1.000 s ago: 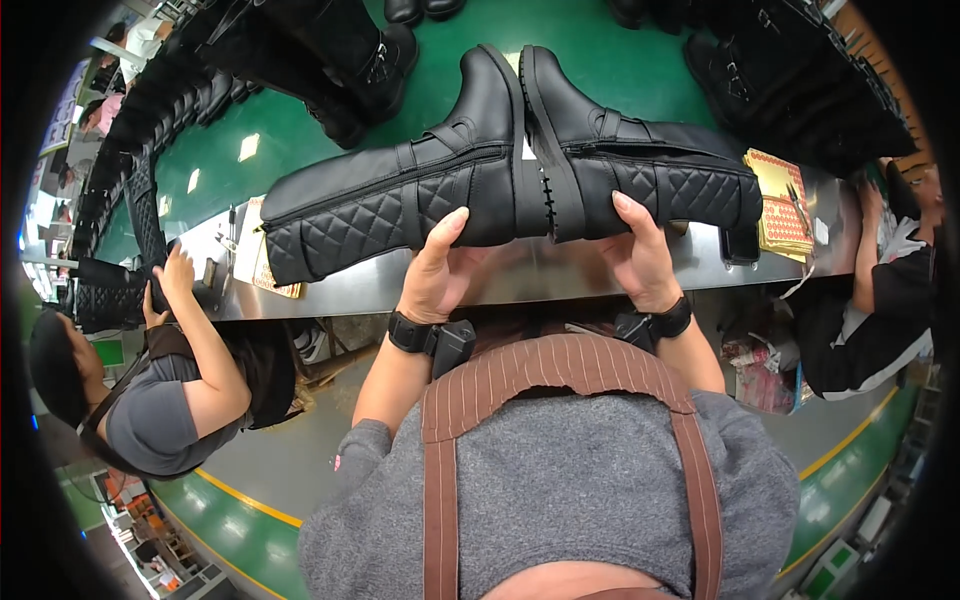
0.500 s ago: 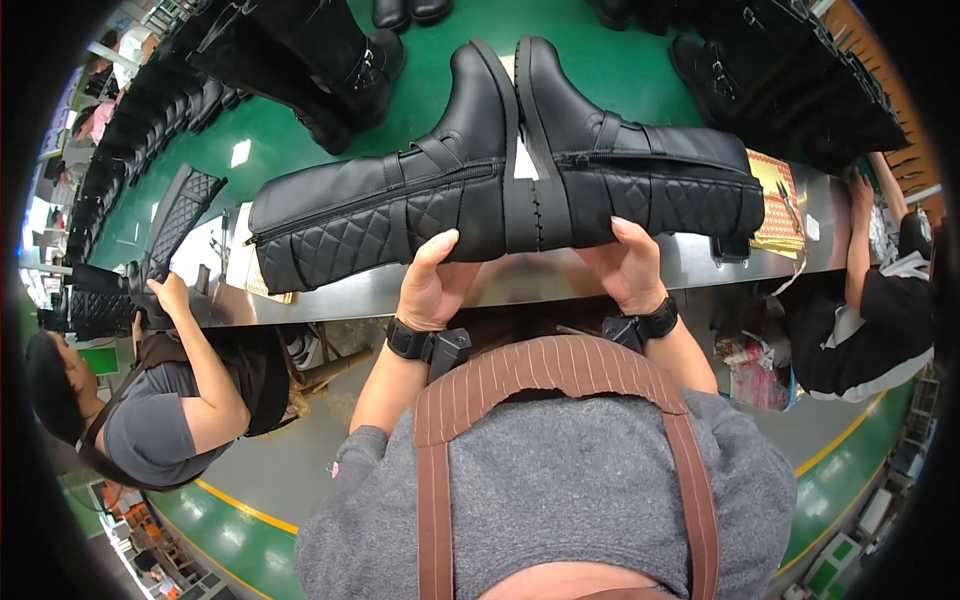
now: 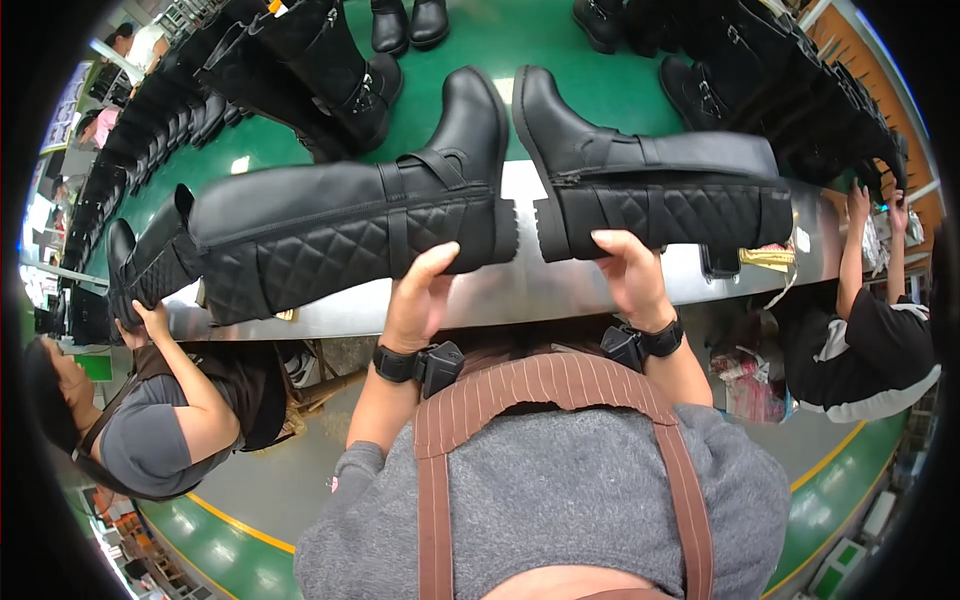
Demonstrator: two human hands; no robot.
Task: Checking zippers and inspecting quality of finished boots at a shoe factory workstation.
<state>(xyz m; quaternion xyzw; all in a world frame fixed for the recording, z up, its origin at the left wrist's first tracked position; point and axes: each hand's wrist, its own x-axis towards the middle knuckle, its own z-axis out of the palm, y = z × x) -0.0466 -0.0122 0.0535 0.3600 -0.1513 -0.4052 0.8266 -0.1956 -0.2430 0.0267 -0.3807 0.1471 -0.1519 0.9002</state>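
Observation:
Two tall black boots lie on their sides in the air before me, soles facing each other across a small gap. My left hand (image 3: 422,300) grips the left boot (image 3: 330,215) near its heel, thumb on top and fingers hidden beneath. Its shaft, with a quilted panel and crossed straps at the ankle, points left. The right boot (image 3: 660,185) is held at the heel by my right hand (image 3: 633,285), thumb uppermost; its quilted shaft points right. Both toes point away from me. Each wrist wears a dark band with a small box.
A metal-edged table (image 3: 480,308) runs across in front of me, with a green surface (image 3: 480,120) beyond. Black boots (image 3: 345,85) stand at the back left, others (image 3: 740,75) at the right. Co-workers sit left (image 3: 165,420) and right (image 3: 855,340), the left one handling a boot.
The boots have moved apart, their soles no longer close together. The left boot has come nearer and shifted left; the right boot has shifted slightly right. Both hands keep their grip.

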